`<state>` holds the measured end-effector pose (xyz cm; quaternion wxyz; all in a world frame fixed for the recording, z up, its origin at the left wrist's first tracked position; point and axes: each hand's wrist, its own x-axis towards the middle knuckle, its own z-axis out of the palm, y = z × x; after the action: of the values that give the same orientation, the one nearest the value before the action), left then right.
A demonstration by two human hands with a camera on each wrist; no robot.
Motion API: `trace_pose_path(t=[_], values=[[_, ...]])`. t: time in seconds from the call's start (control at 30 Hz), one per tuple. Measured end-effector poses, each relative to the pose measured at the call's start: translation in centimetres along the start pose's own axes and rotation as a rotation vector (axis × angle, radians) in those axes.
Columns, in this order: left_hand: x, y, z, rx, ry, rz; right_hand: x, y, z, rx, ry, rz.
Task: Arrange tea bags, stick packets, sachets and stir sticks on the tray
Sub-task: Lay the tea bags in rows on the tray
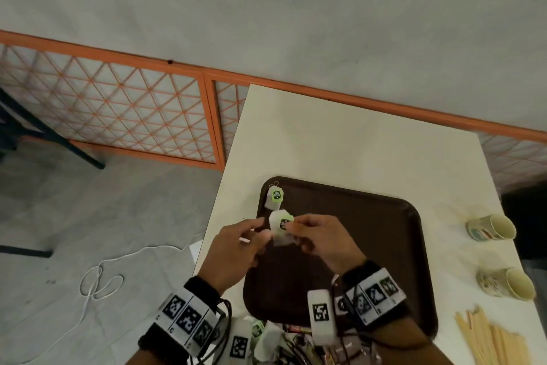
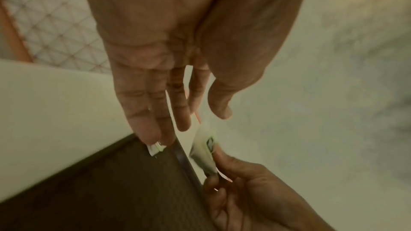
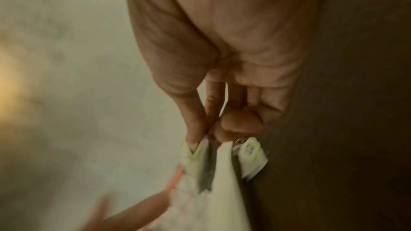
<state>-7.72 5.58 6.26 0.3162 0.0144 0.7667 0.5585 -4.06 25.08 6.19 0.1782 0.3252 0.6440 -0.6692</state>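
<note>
Head view: right hand point(image 1: 318, 239) pinches tea bag point(image 1: 279, 228), green tag unreadable.

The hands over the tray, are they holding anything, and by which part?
The right hand pinches a tea bag at its green tag end, thumb against fingers. The left hand is beside it with straight fingers, holding nothing.

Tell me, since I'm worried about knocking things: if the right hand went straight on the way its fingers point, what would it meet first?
Probably the left hand, whose fingers sit just across the held tea bag that the right hand pinches. Depth is unclear, so it might pass above.
</note>
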Motion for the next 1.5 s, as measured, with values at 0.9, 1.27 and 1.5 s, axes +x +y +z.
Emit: trace_pose_path(t=[0.9, 1.27, 1.5], values=[[-6.8, -9.1, -1.8, 0.653, -0.131, -0.163, -1.5, 4.6, 3.4, -0.823, -0.026, -0.283], [-10.0, -13.8, 1.6, 1.231, -0.261, 0.201, -7.0, 12.8, 5.2, -1.624, -0.357, -0.514], [-8.4, -14.9, 1.4, 1.315, -0.223, 0.466, -6.9, 11.6, 0.4, -1.147, -0.130, -0.445]])
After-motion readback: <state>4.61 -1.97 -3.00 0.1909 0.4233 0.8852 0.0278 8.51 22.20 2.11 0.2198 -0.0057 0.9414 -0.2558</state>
